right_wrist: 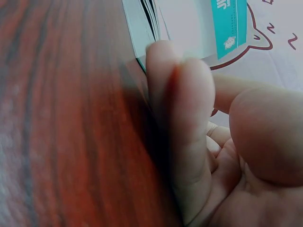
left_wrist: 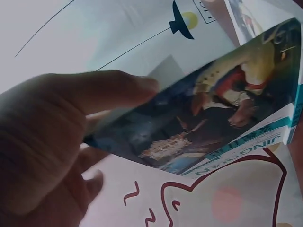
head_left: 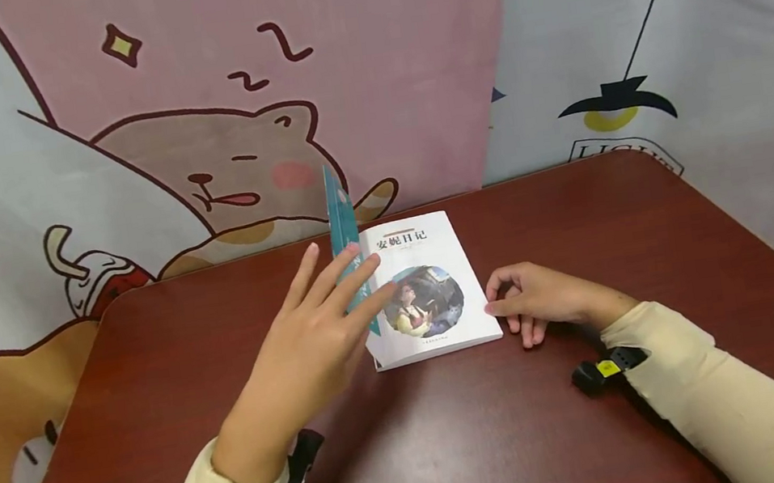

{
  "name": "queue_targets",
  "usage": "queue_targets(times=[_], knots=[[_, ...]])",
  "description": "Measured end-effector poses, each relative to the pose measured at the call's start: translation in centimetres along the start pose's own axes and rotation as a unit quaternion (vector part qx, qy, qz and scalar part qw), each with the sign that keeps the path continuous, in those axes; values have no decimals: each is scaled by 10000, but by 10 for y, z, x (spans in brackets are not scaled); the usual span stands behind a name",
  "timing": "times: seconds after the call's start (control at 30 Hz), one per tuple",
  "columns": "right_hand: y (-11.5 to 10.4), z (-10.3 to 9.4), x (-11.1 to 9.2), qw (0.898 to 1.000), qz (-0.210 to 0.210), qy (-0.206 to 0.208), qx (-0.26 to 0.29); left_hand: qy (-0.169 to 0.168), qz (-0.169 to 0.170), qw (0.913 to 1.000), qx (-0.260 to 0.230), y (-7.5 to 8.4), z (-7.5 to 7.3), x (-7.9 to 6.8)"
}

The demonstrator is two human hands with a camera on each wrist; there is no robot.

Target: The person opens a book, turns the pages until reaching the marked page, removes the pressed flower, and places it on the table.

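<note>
A paperback book lies on the table with its white title page up, bearing Chinese characters and a round picture of a child. Its teal front cover stands nearly upright along the left side. My left hand holds this cover; in the left wrist view, the thumb lies on one side and other fingers show behind the painted cover. At the book's lower right edge, my right hand grips with bent fingers and thumb. The right wrist view has fingertips right at the page edges.
The reddish-brown wooden table extends around the book. Behind it hangs a cartoon-printed backdrop with a sleeping bear. Black wrist straps sit on both arms, over cream sleeves.
</note>
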State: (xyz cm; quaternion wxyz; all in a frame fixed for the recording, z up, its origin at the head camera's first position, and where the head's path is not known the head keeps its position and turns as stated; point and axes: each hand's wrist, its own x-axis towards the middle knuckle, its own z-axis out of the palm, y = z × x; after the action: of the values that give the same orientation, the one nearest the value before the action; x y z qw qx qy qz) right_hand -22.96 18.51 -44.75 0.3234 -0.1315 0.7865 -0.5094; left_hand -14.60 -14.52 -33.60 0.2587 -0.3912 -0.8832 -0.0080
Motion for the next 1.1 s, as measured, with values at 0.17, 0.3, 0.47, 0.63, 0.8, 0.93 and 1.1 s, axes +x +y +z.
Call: queue_targets(times=[0.17,0.3,0.47,0.63,0.8,0.93,1.1], knots=[[-3,-1,1,10000,-2,-48,-18,-747,-579,9955,-43,-4,-8,-6],[-4,-1,1,9999,-69,5,-126,-1440,-1372,9795,-310,-12,-11,-13],[-3,-1,1,9999,-51,-44,-110,-1931,-1800,9603,-900,-22,-8,-18],[-3,-1,1,9999,-13,23,-100,-2281,-2151,9409,-1278,-29,-6,-21],[-3,0,1,9999,13,25,-109,-2777,-2538,9105,-1717,-37,0,-27],[-4,0,0,9999,3,48,-101,-3094,-2682,8935,-1845,-42,9,-32],[-5,-1,0,9999,-2,39,-133,-3279,-2738,8849,-1856,-42,23,-36]])
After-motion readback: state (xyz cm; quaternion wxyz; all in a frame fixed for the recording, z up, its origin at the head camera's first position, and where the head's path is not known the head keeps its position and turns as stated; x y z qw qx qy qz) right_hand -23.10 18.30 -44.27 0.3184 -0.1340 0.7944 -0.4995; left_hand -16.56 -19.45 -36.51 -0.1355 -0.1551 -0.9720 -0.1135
